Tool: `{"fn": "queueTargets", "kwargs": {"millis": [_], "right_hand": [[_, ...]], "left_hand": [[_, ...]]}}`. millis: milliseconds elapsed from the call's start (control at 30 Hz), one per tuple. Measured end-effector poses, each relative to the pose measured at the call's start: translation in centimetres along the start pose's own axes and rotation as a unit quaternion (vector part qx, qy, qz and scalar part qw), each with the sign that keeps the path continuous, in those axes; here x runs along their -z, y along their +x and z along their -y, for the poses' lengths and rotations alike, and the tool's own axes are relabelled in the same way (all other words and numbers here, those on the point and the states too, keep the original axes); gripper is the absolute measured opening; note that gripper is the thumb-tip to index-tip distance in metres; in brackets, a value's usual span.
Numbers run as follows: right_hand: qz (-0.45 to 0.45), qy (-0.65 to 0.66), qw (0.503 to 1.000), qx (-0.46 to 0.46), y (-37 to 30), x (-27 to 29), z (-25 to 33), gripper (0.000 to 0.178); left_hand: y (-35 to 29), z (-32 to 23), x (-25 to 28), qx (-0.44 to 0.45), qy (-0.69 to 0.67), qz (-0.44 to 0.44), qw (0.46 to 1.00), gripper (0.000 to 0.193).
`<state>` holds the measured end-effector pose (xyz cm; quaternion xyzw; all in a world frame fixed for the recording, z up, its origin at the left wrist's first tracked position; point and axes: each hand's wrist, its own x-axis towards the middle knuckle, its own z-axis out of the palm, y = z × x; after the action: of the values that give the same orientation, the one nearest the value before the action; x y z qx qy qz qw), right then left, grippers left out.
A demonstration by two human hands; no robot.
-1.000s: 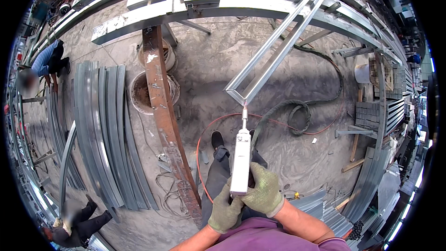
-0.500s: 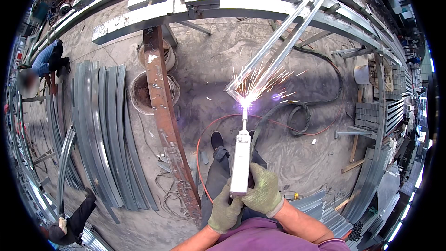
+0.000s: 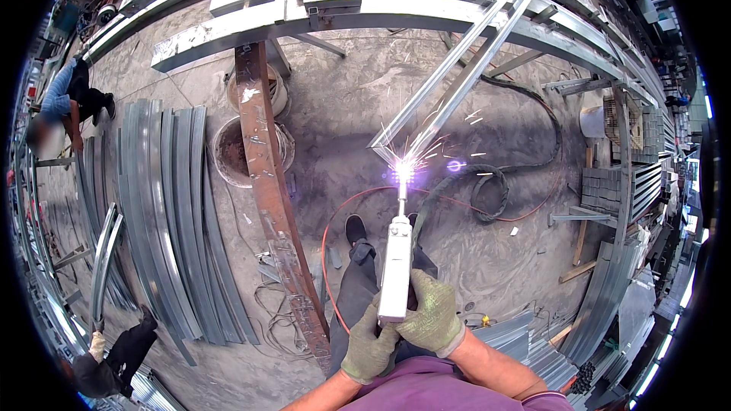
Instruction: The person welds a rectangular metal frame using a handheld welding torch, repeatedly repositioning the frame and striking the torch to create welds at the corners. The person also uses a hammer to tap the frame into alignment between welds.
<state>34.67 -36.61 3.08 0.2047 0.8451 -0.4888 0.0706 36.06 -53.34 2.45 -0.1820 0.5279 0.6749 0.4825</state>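
Note:
A white, box-shaped welding torch point(image 3: 394, 270) points away from me, its narrow nozzle meeting a bright arc and sparks. My right hand point(image 3: 432, 315), in a green work glove, closes round the torch's rear right side. Below it, my left hand point(image 3: 368, 344), gloved alike, wraps the lower rear left, with its fingers partly hidden. At the nozzle lies the corner of a long metal frame point(image 3: 435, 80) of two parallel bars, joined at the near end by a short slanted piece. The frame's far part rests across silver beams point(image 3: 411, 15). Glare hides the exact contact spot.
A rusty beam point(image 3: 266, 175) runs lengthwise on my left, beside buckets point(image 3: 228, 154). Metal strips point(image 3: 164, 205) lie farther left, where two co-workers bend. An orange hose point(image 3: 329, 247) and a dark coiled cable point(image 3: 499, 194) cross the floor. Stacked tubes point(image 3: 620, 190) stand right.
The spark spray has shrunk, baring more of the frame's corner. My hands and the torch have barely moved. At left, both co-workers have shifted, and the lower one's strips have tilted.

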Motion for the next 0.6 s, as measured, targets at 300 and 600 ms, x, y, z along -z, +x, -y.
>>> {"fn": "queueTargets", "kwargs": {"millis": [300,600], "right_hand": [[0.005,-0.016,1.000,-0.011,-0.3,0.0,-0.1,0.047],[0.008,0.021,0.999,-0.032,-0.9,-0.1,0.6,0.050]], "left_hand": [[0.1,-0.5,-0.6,-0.056,0.096,-0.070,0.991,0.039],[-0.4,1.0,0.8,-0.014,0.053,-0.012,0.998,0.055]]}}
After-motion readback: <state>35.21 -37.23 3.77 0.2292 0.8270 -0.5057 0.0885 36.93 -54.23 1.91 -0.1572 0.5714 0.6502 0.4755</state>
